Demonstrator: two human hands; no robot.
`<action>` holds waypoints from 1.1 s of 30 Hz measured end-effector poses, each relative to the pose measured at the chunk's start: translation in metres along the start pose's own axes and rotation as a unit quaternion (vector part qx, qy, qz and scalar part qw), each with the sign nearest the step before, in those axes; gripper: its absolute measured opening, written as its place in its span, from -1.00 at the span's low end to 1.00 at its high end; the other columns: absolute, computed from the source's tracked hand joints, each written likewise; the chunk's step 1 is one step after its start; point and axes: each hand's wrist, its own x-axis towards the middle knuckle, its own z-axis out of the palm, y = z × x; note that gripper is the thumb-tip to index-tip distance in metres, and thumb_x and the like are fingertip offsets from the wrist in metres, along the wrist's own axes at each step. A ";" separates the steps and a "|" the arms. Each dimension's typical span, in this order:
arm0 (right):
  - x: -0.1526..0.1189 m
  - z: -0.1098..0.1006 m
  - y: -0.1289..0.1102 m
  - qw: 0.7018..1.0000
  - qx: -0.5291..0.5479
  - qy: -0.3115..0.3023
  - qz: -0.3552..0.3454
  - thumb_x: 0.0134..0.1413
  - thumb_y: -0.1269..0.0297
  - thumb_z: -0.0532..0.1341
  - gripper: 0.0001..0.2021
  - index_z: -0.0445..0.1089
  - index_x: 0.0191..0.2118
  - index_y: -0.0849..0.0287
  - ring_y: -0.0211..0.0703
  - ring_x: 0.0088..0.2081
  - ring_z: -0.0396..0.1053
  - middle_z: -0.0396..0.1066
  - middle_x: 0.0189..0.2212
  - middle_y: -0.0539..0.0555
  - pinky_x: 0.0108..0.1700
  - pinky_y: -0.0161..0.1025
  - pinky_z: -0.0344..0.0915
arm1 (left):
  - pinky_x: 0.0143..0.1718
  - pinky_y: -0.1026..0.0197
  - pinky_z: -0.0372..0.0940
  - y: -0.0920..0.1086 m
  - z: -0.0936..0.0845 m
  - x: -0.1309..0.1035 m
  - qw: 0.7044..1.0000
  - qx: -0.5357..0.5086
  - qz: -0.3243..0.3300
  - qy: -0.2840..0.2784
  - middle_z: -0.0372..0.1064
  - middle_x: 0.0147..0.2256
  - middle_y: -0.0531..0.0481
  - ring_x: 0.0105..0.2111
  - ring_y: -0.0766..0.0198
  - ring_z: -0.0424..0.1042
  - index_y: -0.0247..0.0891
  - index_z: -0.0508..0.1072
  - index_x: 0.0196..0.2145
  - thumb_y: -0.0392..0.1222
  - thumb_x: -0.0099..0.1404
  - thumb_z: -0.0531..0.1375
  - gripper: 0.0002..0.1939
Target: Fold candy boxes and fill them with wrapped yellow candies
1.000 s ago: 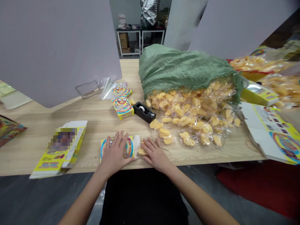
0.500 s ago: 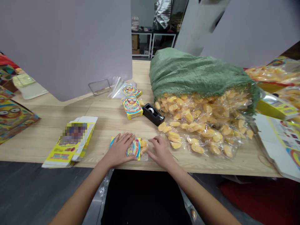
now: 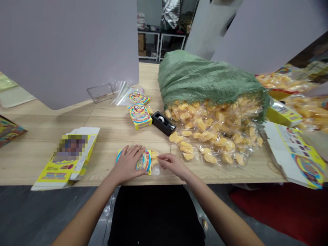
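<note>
A small colourful box (image 3: 145, 163) lies flat on the table in front of me. My left hand (image 3: 129, 162) spans it from above, fingertips at its far edge and thumb along the near one. From the box's open right end sticks out a clear bag of yellow pieces (image 3: 154, 158). My right hand (image 3: 173, 164) has its fingers closed at the outer end of that bag, the index finger and thumb drawn together there; the exact grip is small and partly hidden. Beyond the box are another closed box (image 3: 139, 116) and a black tape dispenser (image 3: 164, 123).
A green woven sack (image 3: 207, 80) spills many clear bags of yellow pieces (image 3: 205, 136) to the right. Flat yellow cartons (image 3: 61, 164) are stacked at the left. An opened carton (image 3: 294, 153) lies far right. Grey partitions (image 3: 69, 44) stand behind, near a wire stand (image 3: 101, 93).
My right hand's fingers have drawn together at the bag's end. The left hand stays over the box. The whole view has shifted slightly, with things appearing further left.
</note>
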 end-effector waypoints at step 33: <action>0.008 0.015 -0.031 0.947 0.282 -0.108 0.112 0.05 0.28 0.12 -0.80 0.44 -0.24 0.17 -0.12 -0.36 0.48 0.51 -0.41 0.06 -0.26 -0.15 0.43 | 0.25 -0.26 -0.17 -0.006 -0.007 -0.003 1.000 -0.027 0.007 0.011 0.07 0.26 -0.18 0.26 -0.11 0.02 -0.11 0.10 0.25 0.34 0.13 0.14 -0.17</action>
